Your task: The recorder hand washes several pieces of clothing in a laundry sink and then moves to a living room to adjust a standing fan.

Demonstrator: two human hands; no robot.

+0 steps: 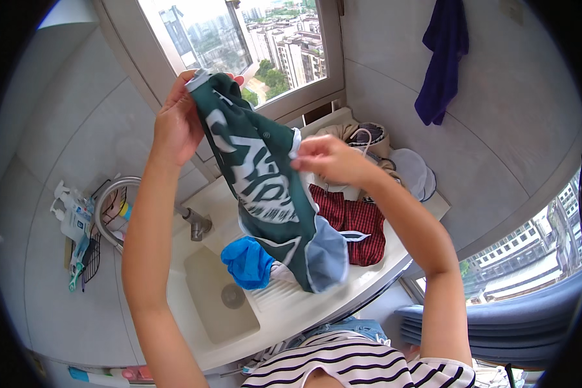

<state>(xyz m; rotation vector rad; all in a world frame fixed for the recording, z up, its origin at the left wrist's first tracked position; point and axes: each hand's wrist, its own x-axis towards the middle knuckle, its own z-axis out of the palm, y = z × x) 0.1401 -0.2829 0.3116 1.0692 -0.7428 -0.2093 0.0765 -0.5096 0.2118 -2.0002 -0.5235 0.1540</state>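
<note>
A dark green apron-like cloth with white printing and pale edging hangs in the air above the counter. My left hand grips its upper left corner in front of the window. At the cloth's right edge, my right hand pinches the pale trim; it is slightly blurred. The lower end shows a grey-blue underside. Below it lie a bright blue cloth at the sink's edge and a red and black checked cloth on the counter.
A sink with a ridged board lies below, beside a faucet. Beige fabric items and white mesh pile at the back right. A purple towel hangs on the wall; bottles stand at left.
</note>
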